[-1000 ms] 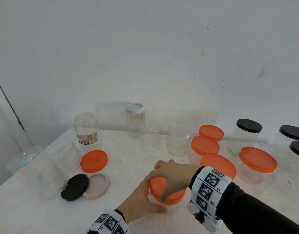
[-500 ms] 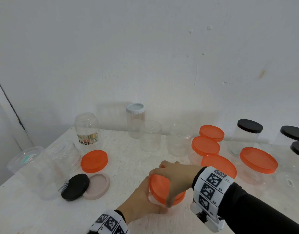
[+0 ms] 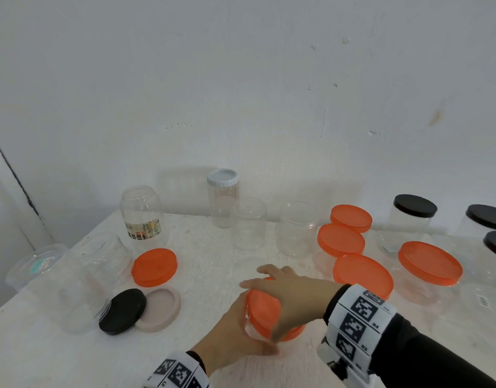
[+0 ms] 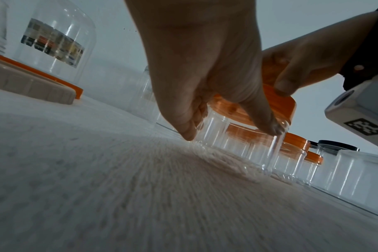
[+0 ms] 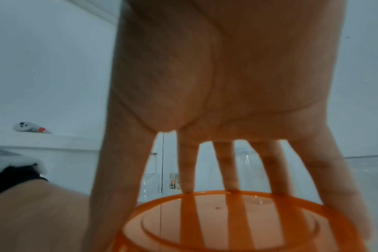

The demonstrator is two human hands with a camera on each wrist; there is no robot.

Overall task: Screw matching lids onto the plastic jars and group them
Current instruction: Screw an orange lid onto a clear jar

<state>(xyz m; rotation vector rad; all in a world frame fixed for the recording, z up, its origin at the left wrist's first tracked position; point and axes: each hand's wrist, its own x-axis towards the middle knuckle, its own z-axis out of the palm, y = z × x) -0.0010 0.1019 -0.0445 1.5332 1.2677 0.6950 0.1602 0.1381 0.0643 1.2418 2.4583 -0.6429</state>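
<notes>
A small clear plastic jar (image 4: pixel 244 145) stands near the table's front edge, tilted a little. My left hand (image 3: pixel 235 331) grips its side wall (image 4: pixel 205 122). An orange lid (image 3: pixel 265 312) sits on the jar's mouth; the same orange lid (image 5: pixel 231 223) fills the bottom of the right wrist view. My right hand (image 3: pixel 291 298) grips this lid from above, fingers spread round its rim. Several jars with orange lids (image 3: pixel 361 275) stand grouped at the right. A loose orange lid (image 3: pixel 154 266) lies at the left.
A loose black lid (image 3: pixel 123 310) and a beige lid (image 3: pixel 161 308) lie front left beside open clear jars (image 3: pixel 101 259). A labelled jar (image 3: pixel 142 217), a white-lidded jar (image 3: pixel 223 197) and open jars (image 3: pixel 248 222) line the back wall. Black-lidded jars (image 3: pixel 412 219) stand far right.
My right hand has turned round the orange lid, its fingers reaching further left. The lidded jar now tilts toward the left hand, which has kept its grip.
</notes>
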